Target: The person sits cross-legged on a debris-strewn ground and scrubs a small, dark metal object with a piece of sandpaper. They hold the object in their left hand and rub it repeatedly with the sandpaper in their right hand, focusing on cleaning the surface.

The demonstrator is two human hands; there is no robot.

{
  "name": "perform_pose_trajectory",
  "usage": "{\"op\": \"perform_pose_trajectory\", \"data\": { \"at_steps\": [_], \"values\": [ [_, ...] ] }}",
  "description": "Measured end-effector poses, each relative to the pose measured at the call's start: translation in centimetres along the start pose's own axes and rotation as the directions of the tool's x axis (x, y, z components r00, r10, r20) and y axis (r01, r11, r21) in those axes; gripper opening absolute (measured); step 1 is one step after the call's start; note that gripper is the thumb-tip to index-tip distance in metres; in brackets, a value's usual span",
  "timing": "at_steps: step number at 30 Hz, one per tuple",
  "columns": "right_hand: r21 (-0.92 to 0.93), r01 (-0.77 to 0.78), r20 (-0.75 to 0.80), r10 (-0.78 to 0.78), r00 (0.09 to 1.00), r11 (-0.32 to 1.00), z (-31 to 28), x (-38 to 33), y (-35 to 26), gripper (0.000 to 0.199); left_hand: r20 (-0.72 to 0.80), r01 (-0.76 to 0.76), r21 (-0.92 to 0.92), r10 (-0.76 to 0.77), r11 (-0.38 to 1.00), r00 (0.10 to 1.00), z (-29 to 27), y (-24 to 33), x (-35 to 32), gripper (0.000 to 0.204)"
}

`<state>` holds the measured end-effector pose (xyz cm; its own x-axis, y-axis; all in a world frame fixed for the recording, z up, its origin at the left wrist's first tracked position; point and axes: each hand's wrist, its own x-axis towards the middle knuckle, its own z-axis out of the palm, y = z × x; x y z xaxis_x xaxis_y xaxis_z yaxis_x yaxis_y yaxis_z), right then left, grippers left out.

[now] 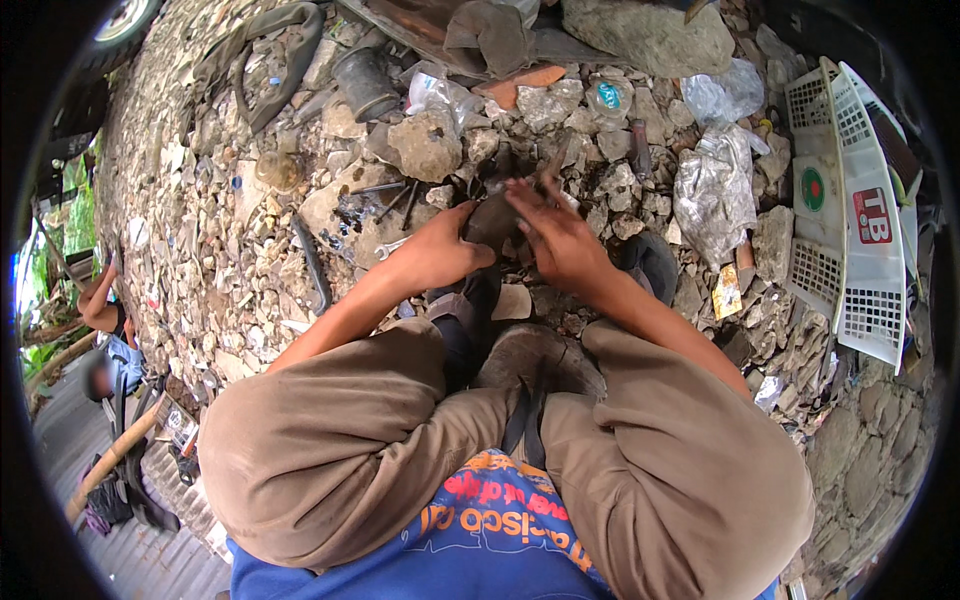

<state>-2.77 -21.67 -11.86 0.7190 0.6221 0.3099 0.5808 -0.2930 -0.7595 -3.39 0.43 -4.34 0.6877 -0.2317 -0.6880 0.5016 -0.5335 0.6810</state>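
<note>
Between my feet, my left hand (450,248) curls around the near left side of a dark, rounded piece (491,222). Its kind does not show, and its lower part is hidden. On the piece's right side is my right hand (562,240), fingers spread and slightly blurred; whether they touch it I cannot tell. A silver wrench (391,248) lies beside my left wrist. Two thin dark rods (408,202) rest on a flat stone (345,215) stained with black, wet-looking patches. Left of that stone is a dark, slightly bent bar (311,265).
Rubble covers the ground. Ahead lie a dark can (365,85), a looped dark strap (262,65) and a large rock (655,38). To the right are a crumpled silvery bag (716,190) and white plastic crates (850,210). Another person (122,362) is at far left.
</note>
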Motion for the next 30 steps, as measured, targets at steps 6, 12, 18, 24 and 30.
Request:
{"op": "perform_pose_trajectory", "data": {
  "at_steps": [6, 12, 18, 24, 30],
  "values": [
    [-0.047, -0.019, 0.137, 0.025, 0.99, 0.999, -0.8, 0.6, 0.6, 0.054, -0.047, -0.057, 0.071, 0.061, 0.996, 0.997, 0.5, -1.3, -0.5, 0.069],
    [0.137, 0.153, 0.198, -0.178, 0.964, 0.979, -1.2, 0.8, -1.2, 0.059, -0.069, -0.124, 0.136, 0.135, 0.983, 0.989, 0.9, -2.3, -0.7, 0.075],
    [0.064, 0.199, 0.202, -0.208, 0.957, 0.978, -1.2, 0.2, -2.9, 0.062, -0.07, -0.155, 0.256, 0.178, 0.954, 0.982, 1.5, -1.6, -0.7, 0.075],
    [-0.024, 0.17, 0.193, -0.163, 0.968, 0.985, -1.5, -0.2, -1.8, 0.06, 0.003, 0.022, 0.286, -0.024, 0.958, 1.0, 0.8, 1.0, -1.1, 0.078],
    [-0.123, 0.093, 0.155, -0.074, 0.985, 0.988, -1.3, 0.5, 0.5, 0.058, -0.013, 0.058, 0.317, -0.056, 0.947, 0.998, 0.4, 1.0, -1.4, 0.089]
  ]
}}
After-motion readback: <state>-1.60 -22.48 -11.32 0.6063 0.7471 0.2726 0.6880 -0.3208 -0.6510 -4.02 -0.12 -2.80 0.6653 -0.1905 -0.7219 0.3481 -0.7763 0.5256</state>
